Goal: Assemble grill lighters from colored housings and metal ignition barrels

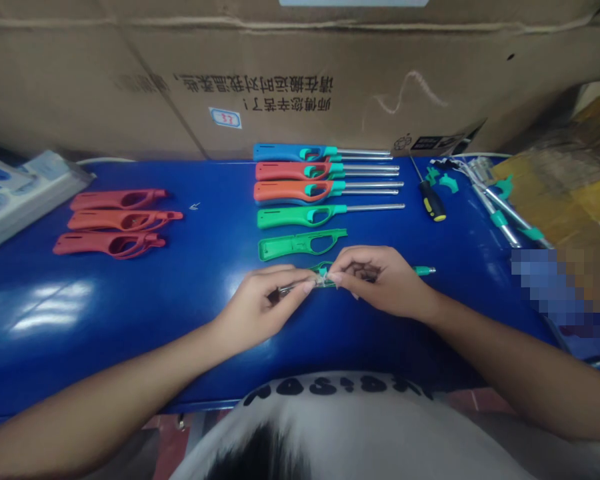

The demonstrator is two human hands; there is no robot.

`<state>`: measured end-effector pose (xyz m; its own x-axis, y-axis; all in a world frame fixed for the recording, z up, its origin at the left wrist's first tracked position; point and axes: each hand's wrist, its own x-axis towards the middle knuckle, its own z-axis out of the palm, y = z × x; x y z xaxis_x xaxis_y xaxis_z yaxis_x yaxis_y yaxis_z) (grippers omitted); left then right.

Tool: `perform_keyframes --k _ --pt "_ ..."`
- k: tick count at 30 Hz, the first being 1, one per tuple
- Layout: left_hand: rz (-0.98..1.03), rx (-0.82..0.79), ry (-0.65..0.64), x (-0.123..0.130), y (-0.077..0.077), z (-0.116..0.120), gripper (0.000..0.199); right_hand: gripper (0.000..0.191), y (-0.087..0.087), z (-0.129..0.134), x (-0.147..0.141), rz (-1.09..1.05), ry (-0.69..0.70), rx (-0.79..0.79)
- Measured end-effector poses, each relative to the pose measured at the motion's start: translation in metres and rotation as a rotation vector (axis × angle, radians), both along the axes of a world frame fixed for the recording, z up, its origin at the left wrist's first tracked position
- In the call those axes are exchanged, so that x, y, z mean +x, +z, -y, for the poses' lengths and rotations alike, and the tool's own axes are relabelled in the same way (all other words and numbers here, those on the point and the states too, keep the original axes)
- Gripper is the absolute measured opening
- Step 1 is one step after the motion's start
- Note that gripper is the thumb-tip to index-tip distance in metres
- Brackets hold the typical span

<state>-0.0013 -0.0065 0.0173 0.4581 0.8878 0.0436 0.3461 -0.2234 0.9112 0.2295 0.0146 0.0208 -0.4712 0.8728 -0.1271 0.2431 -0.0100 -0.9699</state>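
Note:
My left hand is closed in a pinch on the left part of a partly assembled green lighter. A dark, shiny piece shows between its thumb and fingers. From the other side, my right hand pinches the lighter's middle, close to the green trigger and a small pale piece. Both sets of fingertips nearly meet and hide much of the lighter. Beyond my right hand, a green piece with a metal tip sticks out. Just behind the hands lies an open green half shell.
Several long-nozzle lighters lie in a row behind the half shell. Red handle shells lie left. A screwdriver, green bits and metal tubes lie right. A cardboard box walls off the blue table's back.

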Motion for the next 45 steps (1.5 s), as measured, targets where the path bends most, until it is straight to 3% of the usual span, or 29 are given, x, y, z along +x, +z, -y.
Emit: perform_keyframes --k 10,28,36,45 --pt "-0.008 0.031 0.014 0.0012 -0.0029 0.0019 0.023 0.011 -0.0084 0.0041 -0.0022 0.021 0.001 0.307" --pt "0.003 0.071 -0.019 -0.0015 0.0026 -0.0015 0.021 0.016 -0.0033 0.0017 -0.0028 0.06 0.007 0.266" --pt "-0.006 0.048 -0.003 -0.0027 0.0016 -0.0013 0.022 0.018 -0.0003 -0.0004 -0.0003 -0.007 0.026 0.095" --pt "0.016 0.044 0.037 0.0014 -0.0012 0.0009 0.023 0.015 -0.0018 0.0021 -0.0026 0.029 0.003 0.249"
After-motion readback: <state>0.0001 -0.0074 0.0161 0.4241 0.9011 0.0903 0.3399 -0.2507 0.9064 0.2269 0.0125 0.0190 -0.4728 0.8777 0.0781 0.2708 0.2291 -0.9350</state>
